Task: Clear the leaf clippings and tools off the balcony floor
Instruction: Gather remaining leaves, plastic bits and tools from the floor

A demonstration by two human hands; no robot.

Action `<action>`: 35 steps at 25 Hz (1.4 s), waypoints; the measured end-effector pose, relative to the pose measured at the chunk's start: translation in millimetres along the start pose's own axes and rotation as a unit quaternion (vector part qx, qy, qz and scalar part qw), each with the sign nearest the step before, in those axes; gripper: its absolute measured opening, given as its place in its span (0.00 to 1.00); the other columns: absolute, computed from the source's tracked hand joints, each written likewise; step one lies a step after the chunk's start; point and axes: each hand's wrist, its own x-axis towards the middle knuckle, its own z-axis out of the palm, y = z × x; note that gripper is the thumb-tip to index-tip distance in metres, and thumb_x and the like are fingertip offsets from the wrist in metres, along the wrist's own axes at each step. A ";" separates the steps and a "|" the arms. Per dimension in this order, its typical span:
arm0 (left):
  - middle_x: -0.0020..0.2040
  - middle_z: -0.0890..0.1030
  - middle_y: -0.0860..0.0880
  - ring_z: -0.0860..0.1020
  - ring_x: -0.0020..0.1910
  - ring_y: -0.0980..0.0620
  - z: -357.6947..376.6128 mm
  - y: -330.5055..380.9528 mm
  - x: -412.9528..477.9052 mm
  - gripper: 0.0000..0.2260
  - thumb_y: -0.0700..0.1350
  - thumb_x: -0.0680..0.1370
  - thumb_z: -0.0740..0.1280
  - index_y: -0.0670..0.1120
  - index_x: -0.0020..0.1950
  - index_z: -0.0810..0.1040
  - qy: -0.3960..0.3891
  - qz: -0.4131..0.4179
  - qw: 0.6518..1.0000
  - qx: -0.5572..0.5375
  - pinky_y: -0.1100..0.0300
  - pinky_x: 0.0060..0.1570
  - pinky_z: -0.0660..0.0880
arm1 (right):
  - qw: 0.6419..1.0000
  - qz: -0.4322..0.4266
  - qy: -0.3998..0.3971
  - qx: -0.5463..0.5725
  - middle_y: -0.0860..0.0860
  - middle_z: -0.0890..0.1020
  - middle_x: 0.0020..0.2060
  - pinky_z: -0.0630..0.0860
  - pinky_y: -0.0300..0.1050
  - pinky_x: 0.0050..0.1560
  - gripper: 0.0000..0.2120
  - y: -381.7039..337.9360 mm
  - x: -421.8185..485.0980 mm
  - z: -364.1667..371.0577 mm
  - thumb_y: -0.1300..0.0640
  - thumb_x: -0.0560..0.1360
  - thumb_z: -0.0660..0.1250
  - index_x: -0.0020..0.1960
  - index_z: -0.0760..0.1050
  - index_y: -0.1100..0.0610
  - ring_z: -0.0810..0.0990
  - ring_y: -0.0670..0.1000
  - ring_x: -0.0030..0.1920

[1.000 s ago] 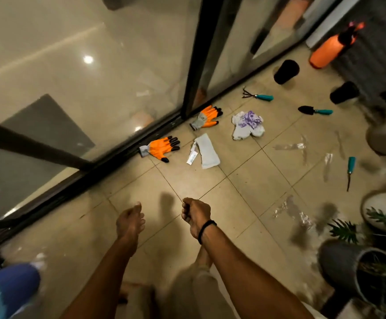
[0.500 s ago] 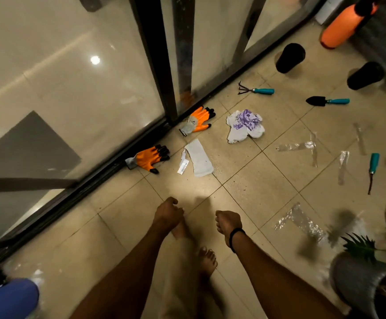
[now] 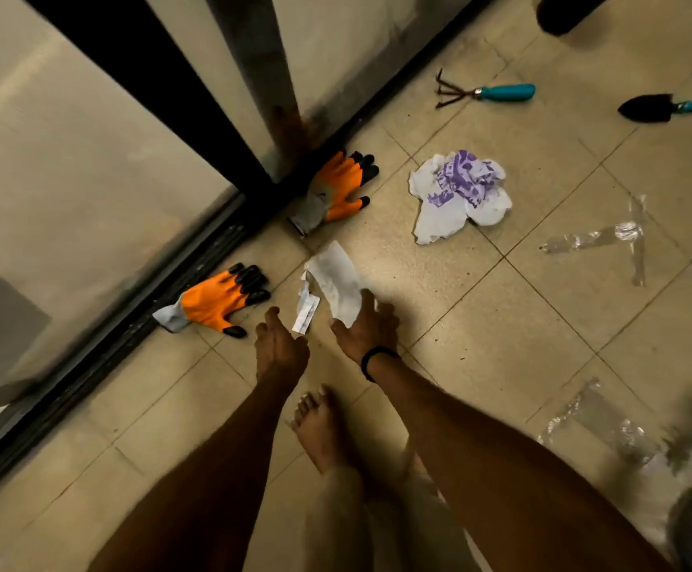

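Note:
My right hand (image 3: pixel 371 328) reaches down to the near end of a white paper scrap (image 3: pixel 336 278) on the tile floor. The paper's corner overlaps the hand, and whether the fingers pinch it is unclear. My left hand (image 3: pixel 280 344) hovers loosely curled and holds nothing, just left of a small white slip (image 3: pixel 306 313). Two orange gloves with black fingertips lie by the door track, one near my left hand (image 3: pixel 216 301) and one farther back (image 3: pixel 336 192). A teal-handled hand rake (image 3: pixel 488 92) and trowel (image 3: pixel 666 107) lie at the far right.
A crumpled white and purple bag (image 3: pixel 459 196) lies beyond the paper. Clear plastic strips (image 3: pixel 608 237) are scattered to the right, and another plastic piece (image 3: pixel 595 427) lies nearer. The glass door track (image 3: pixel 195 262) borders the left. A black pot (image 3: pixel 567 10) stands far back. My bare foot (image 3: pixel 319 427) stands below my hands.
I have bent closer to the floor. Both hands moved forward from fists held back to the white paper and slip, and the right hand now touches the paper.

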 end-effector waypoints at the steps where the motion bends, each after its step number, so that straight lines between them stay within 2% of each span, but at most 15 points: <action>1: 0.68 0.69 0.37 0.72 0.63 0.36 14.7 1.0 16.3 0.34 0.39 0.75 0.71 0.45 0.77 0.58 0.026 -0.005 1.000 -0.005 0.46 0.57 0.73 | 0.999 -0.029 0.011 -0.034 0.61 0.60 0.73 0.68 0.58 0.66 0.42 -0.4 23.3 16.1 0.39 0.72 0.70 0.77 0.51 0.48 0.63 0.63 0.71; 4: 0.72 0.64 0.38 0.70 0.65 0.36 55.3 0.8 59.5 0.38 0.43 0.75 0.73 0.48 0.79 0.54 0.098 -0.012 0.995 -0.015 0.44 0.59 0.74 | 0.993 -0.059 0.057 -0.085 0.61 0.60 0.72 0.67 0.59 0.68 0.43 8.0 84.8 53.2 0.40 0.71 0.72 0.77 0.51 0.46 0.63 0.62 0.70; 8: 0.73 0.62 0.41 0.67 0.66 0.36 89.2 -3.0 84.2 0.37 0.56 0.76 0.71 0.51 0.78 0.55 0.117 0.022 0.992 0.046 0.42 0.59 0.73 | 0.993 -0.063 0.099 -0.026 0.57 0.73 0.60 0.72 0.51 0.62 0.16 48.7 91.3 70.2 0.50 0.78 0.65 0.64 0.71 0.53 0.70 0.56 0.62; 10: 0.68 0.68 0.40 0.69 0.61 0.37 97.5 -10.6 89.3 0.28 0.56 0.78 0.68 0.51 0.74 0.63 0.093 0.043 0.992 0.079 0.43 0.56 0.74 | 0.991 -0.044 0.112 0.049 0.54 0.73 0.57 0.74 0.46 0.53 0.11 78.7 61.3 63.7 0.52 0.77 0.65 0.57 0.74 0.54 0.71 0.53 0.58; 13: 0.50 0.80 0.37 0.78 0.46 0.37 99.5 -11.9 84.4 0.10 0.46 0.80 0.64 0.42 0.57 0.75 0.040 0.108 0.986 0.123 0.48 0.45 0.76 | 0.988 0.051 0.088 0.115 0.50 0.73 0.55 0.72 0.42 0.49 0.11 129.4 9.8 41.7 0.51 0.76 0.64 0.57 0.72 0.52 0.73 0.50 0.54; 15: 0.42 0.80 0.38 0.78 0.40 0.37 102.3 -2.7 66.1 0.09 0.43 0.81 0.64 0.38 0.51 0.78 0.043 0.175 0.962 0.207 0.52 0.38 0.71 | 0.969 0.130 0.100 0.183 0.47 0.76 0.53 0.76 0.44 0.51 0.11 165.9 -20.9 24.1 0.51 0.76 0.65 0.57 0.70 0.48 0.77 0.48 0.54; 17: 0.40 0.77 0.40 0.75 0.37 0.40 107.0 27.6 28.7 0.09 0.44 0.81 0.64 0.38 0.50 0.76 0.019 0.219 0.953 0.210 0.54 0.35 0.68 | 0.924 0.214 0.125 0.290 0.48 0.79 0.51 0.77 0.43 0.49 0.11 204.5 -47.7 1.3 0.53 0.75 0.66 0.55 0.67 0.47 0.80 0.51 0.53; 19: 0.41 0.74 0.44 0.72 0.36 0.47 118.9 56.0 -5.5 0.08 0.44 0.81 0.64 0.39 0.50 0.74 -0.018 0.259 0.942 0.213 0.55 0.35 0.67 | 0.875 0.297 0.144 0.356 0.53 0.80 0.53 0.77 0.47 0.51 0.14 243.6 -64.6 -20.2 0.55 0.75 0.65 0.59 0.66 0.50 0.79 0.56 0.54; 22: 0.46 0.77 0.42 0.69 0.41 0.50 160.1 85.2 -25.4 0.09 0.42 0.81 0.64 0.38 0.56 0.78 -0.070 0.415 0.854 0.305 0.56 0.40 0.65 | 0.814 0.382 0.188 0.395 0.59 0.81 0.56 0.77 0.50 0.54 0.22 314.0 -74.5 -41.2 0.55 0.76 0.64 0.69 0.63 0.53 0.79 0.61 0.55; 23: 0.47 0.78 0.41 0.70 0.43 0.48 178.8 95.3 -28.5 0.10 0.42 0.81 0.64 0.38 0.58 0.79 -0.079 0.462 0.821 0.327 0.56 0.41 0.65 | 0.806 0.388 0.198 0.401 0.60 0.80 0.57 0.77 0.50 0.55 0.26 337.7 -71.8 -46.2 0.55 0.77 0.64 0.72 0.60 0.52 0.79 0.62 0.56; 24: 0.47 0.78 0.39 0.71 0.44 0.45 198.7 107.6 -30.8 0.10 0.41 0.81 0.64 0.37 0.58 0.79 -0.084 0.477 0.813 0.324 0.55 0.41 0.65 | 0.812 0.382 0.199 0.395 0.61 0.80 0.59 0.76 0.49 0.56 0.30 360.6 -64.6 -50.9 0.55 0.77 0.64 0.75 0.56 0.51 0.78 0.62 0.57; 26: 0.48 0.78 0.39 0.74 0.46 0.41 237.7 139.1 -49.8 0.10 0.41 0.81 0.65 0.38 0.60 0.77 -0.087 0.468 0.836 0.273 0.55 0.40 0.67 | 0.834 0.375 0.187 0.360 0.62 0.75 0.63 0.74 0.48 0.56 0.37 402.5 -41.2 -58.0 0.54 0.76 0.66 0.78 0.49 0.51 0.77 0.64 0.60; 28: 0.50 0.79 0.39 0.76 0.48 0.40 276.9 159.0 -70.6 0.11 0.41 0.82 0.63 0.39 0.63 0.75 -0.091 0.486 0.840 0.222 0.55 0.42 0.69 | 0.833 0.388 0.182 0.349 0.63 0.68 0.64 0.74 0.50 0.55 0.37 434.9 -10.5 -56.8 0.52 0.76 0.67 0.77 0.49 0.50 0.76 0.65 0.59; 31: 0.53 0.80 0.41 0.78 0.51 0.40 315.2 153.9 -80.6 0.11 0.37 0.81 0.60 0.41 0.62 0.76 -0.109 0.489 0.844 0.192 0.57 0.42 0.68 | 0.825 0.419 0.203 0.322 0.62 0.62 0.65 0.75 0.53 0.56 0.26 448.9 23.3 -37.8 0.52 0.77 0.64 0.72 0.59 0.53 0.76 0.66 0.57; 35: 0.49 0.81 0.42 0.79 0.46 0.40 313.2 125.7 -100.6 0.13 0.32 0.76 0.62 0.39 0.59 0.77 -0.155 0.392 0.894 0.151 0.58 0.40 0.67 | 0.817 0.369 0.249 0.367 0.61 0.73 0.62 0.72 0.45 0.56 0.14 396.2 9.6 3.9 0.60 0.79 0.62 0.64 0.72 0.60 0.76 0.61 0.58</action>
